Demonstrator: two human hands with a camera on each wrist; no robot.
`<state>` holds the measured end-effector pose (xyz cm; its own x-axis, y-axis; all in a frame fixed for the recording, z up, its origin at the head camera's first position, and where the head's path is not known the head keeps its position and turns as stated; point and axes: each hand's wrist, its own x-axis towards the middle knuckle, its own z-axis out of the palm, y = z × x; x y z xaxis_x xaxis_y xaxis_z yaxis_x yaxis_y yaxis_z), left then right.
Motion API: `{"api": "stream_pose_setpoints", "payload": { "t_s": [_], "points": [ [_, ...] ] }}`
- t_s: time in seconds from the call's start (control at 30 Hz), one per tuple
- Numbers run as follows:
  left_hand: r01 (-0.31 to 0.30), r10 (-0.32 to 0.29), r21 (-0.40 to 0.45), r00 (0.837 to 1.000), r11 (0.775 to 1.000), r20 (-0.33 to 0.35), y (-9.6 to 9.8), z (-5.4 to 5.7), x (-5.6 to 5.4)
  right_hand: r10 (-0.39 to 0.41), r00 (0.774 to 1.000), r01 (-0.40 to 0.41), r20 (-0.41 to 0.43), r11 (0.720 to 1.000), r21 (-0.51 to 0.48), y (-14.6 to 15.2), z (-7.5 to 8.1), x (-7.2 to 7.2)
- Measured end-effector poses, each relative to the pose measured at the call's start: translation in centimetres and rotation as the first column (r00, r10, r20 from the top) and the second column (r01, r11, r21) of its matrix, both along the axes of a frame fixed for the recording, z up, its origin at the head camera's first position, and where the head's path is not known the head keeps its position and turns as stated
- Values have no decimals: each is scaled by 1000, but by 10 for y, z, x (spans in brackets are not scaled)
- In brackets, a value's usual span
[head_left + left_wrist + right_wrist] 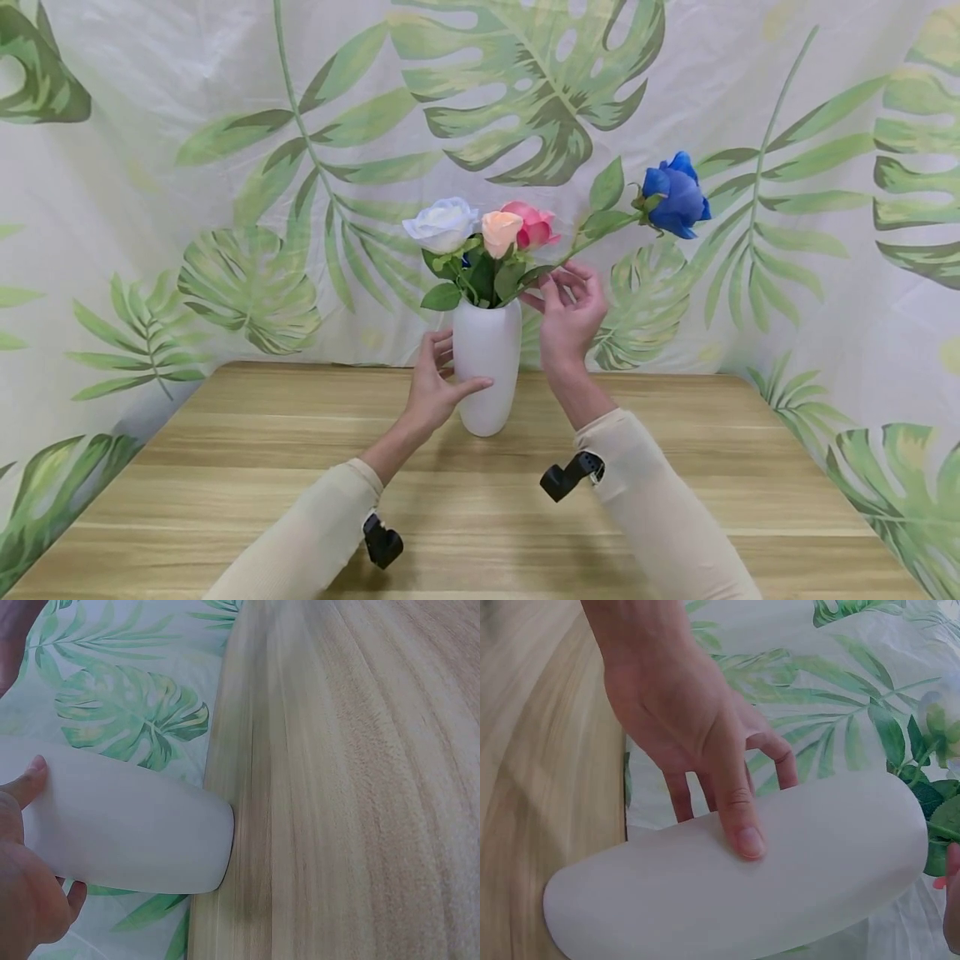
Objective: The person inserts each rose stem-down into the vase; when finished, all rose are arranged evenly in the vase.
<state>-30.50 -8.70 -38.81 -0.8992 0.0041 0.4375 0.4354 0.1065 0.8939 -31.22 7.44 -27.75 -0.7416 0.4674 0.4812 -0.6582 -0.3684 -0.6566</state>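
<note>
A white vase (487, 367) stands upright on the wooden table. Its left side is gripped by my left hand (431, 387), thumb across the front and fingers round the far side; the left wrist view shows the same hold on the vase (142, 825). My right hand (573, 321), just right of the vase's mouth, pinches the green stem of a blue rose (678, 196). That rose leans far out to the right, its lower stem running in among the leaves at the mouth. A white rose (442, 225), a peach rose (501, 233) and a pink rose (536, 225) stand in the vase.
The wooden table (300, 467) has its far edge just behind the vase. Beyond it hangs a pale cloth (360, 100) printed with green leaves. Small black cameras (384, 542) are strapped at both wrists, over cream sleeves (667, 508).
</note>
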Motion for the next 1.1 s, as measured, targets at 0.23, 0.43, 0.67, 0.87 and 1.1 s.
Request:
{"api": "stream_pose_setpoints", "payload": {
  "t_s": [0.23, 0.43, 0.67, 0.87, 1.1],
  "points": [
    [-7, 8, -8, 1000, 1000, 6, 0, 1, 1, -24, 999, 27, -28, 995, 94, -9, -14, -2],
    [-11, 11, -21, 1000, 1000, 3, 0, 1, 0, -61, 998, 62, -12, 990, 129, -8, -8, -5],
    [-13, 13, -28, 1000, 1000, 5, -1, 2, 1, -58, 998, 60, -35, 996, 59, -4, -1, -7],
    [-12, 13, -28, 1000, 1000, 4, -1, 2, 1, -63, 996, 70, -69, 992, 104, 0, 0, -7],
    [-18, 18, -36, 1000, 999, 3, -2, 0, 1, -79, 993, 88, -84, 990, 109, 0, 1, -9]
  ]
}}
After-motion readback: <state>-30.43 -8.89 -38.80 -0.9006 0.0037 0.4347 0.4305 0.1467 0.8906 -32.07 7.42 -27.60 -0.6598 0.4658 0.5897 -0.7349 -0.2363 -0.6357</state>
